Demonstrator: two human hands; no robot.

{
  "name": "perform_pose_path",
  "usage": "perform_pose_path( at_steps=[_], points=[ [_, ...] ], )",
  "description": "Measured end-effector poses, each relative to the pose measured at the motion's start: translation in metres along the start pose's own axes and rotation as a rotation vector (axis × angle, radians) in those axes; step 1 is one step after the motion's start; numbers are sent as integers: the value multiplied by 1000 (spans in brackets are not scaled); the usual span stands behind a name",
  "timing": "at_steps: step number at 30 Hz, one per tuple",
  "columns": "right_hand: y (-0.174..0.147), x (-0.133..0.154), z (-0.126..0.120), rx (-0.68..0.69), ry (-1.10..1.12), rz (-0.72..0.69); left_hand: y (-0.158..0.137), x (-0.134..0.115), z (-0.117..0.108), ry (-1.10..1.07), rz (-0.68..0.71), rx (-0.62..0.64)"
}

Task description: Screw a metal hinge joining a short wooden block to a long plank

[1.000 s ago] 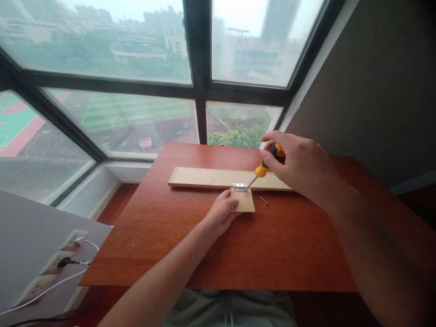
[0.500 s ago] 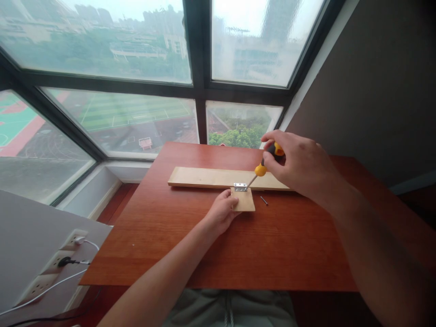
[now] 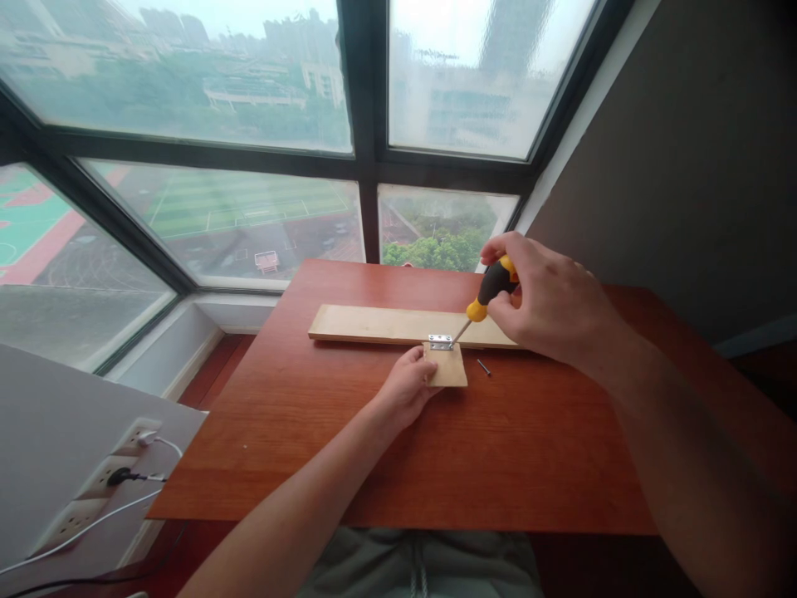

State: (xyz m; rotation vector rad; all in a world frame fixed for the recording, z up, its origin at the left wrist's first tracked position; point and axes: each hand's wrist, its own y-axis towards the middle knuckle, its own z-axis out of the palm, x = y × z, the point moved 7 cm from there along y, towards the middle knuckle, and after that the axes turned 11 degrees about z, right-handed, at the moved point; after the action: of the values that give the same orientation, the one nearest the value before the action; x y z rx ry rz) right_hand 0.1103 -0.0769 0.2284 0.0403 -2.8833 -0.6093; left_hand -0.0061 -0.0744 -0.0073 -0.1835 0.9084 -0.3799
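My left hand (image 3: 408,382) grips a small square wooden board (image 3: 449,370) by its left side, thumb on top. A silver metal hinge (image 3: 441,341) lies along the board's far edge, next to a long wooden plank (image 3: 367,324). In my right hand (image 3: 548,291) is a yellow and black screwdriver (image 3: 491,286), held by its handle between thumb and fingers. Its shaft slants down to the left, and the tip meets the right end of the hinge. The screw head under the tip is too small to make out.
A loose screw (image 3: 484,367) lies right of the small board on the reddish-brown table (image 3: 529,465). Large windows (image 3: 249,208) rise behind the table. Wall sockets with plugged-in cables (image 3: 128,477) are at the lower left.
The fingers of my right hand have shifted on the screwdriver handle, and more of its black grip shows. The small board and hinge stay in place.
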Motion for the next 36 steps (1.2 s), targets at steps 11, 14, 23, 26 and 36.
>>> perform_pose_path(
  at_steps=[11,14,23,26,36],
  points=[
    [2,-2,-2,-83,-59,27,0,0,-1,6,-15,-26],
    [0,0,-2,-55,-33,-7,-1,0,-1,7,-9,-29],
    [4,1,-1,-42,-55,13,0,0,0,-1,-17,-21],
    [2,2,-2,-27,-26,-8,0,1,-1,-1,-12,-18],
    [4,0,0,-47,-34,33,-1,0,0,-14,-23,-27]
  ],
)
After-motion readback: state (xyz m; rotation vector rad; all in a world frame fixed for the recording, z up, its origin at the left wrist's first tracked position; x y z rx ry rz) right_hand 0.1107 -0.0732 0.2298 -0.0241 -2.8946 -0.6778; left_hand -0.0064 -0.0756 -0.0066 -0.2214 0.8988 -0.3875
